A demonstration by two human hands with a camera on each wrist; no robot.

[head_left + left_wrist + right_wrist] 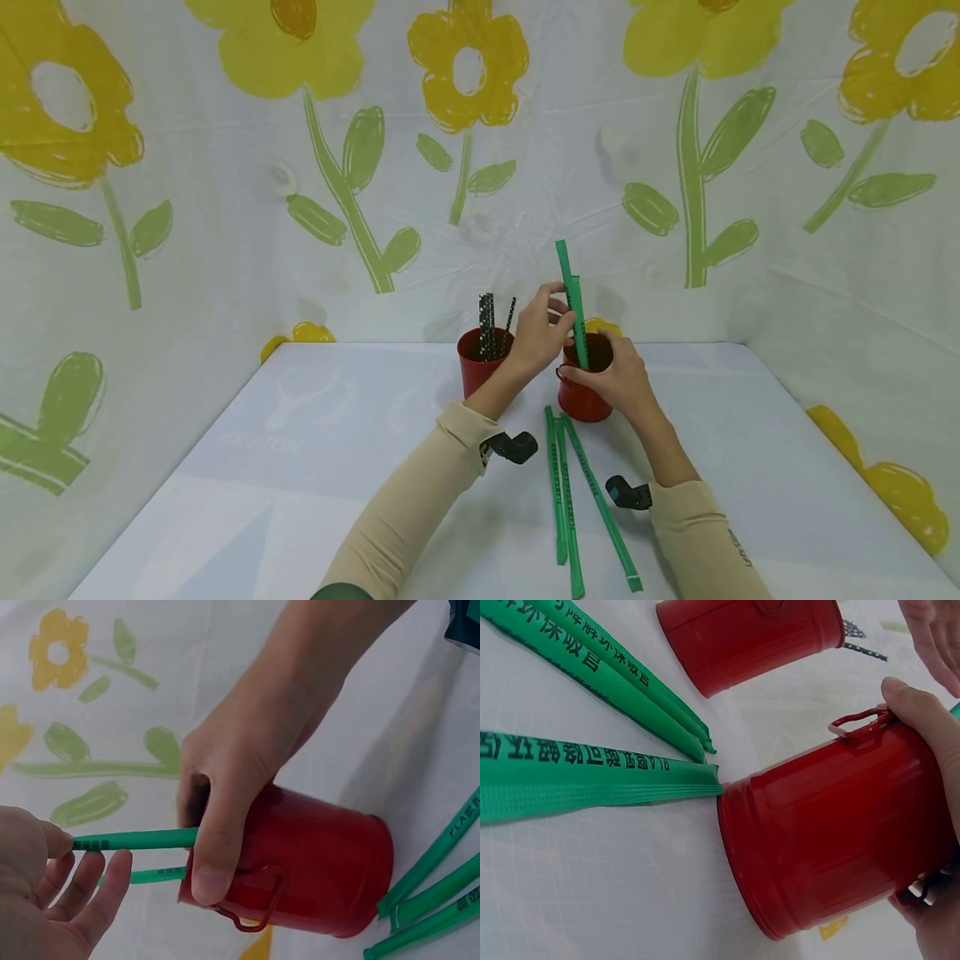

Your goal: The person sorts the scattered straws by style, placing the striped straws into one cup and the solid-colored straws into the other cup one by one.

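Observation:
My left hand (542, 327) pinches a green wrapped straw (150, 839) between thumb and fingers, its lower end inside the mouth of a red bucket (585, 406). A second green wrapped straw (157, 876) also stands in that bucket, close beside the first. My right hand (621, 379) grips the bucket near its rim, thumb on the near side by the small wire handle (259, 915). The bucket is upright on the table. Inside it, the straws' lower ends are hidden by the wall.
Three green wrapped straws (567, 517) lie on the white table (337, 483) in front of the bucket. To its left stands another red bucket (474, 375) holding several black straws with white dots (487, 325). A flower-printed cloth (562, 158) hangs behind.

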